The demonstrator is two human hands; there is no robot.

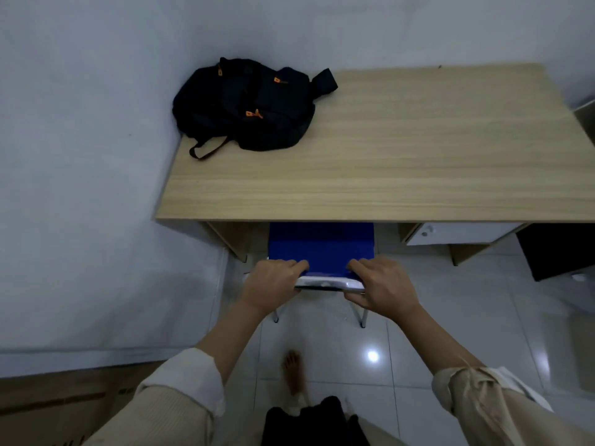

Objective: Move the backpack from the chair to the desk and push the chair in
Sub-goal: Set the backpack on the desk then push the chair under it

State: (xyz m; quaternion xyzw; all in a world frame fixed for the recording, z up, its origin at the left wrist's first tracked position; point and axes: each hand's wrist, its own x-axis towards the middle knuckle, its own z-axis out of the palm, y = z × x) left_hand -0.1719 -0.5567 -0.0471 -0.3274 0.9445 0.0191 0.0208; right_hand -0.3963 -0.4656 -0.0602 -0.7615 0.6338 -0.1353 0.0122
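Note:
A black backpack (248, 106) with orange zipper pulls lies flat on the far left corner of the light wooden desk (402, 149), against the wall. The blue chair (322, 247) stands in the desk's leg gap, its seat partly under the desktop. My left hand (273, 283) grips the left end of the chair's backrest top. My right hand (381, 286) grips the right end. Both hands' fingers curl over the front of the backrest, and the white rim shows between them.
White walls close in the desk at the left and back. A white drawer unit (450, 233) hangs under the desk's right side, and a black object (557, 249) stands on the floor beside it. Glossy white tiles (467, 317) cover the floor; my bare foot (293, 371) is below the chair.

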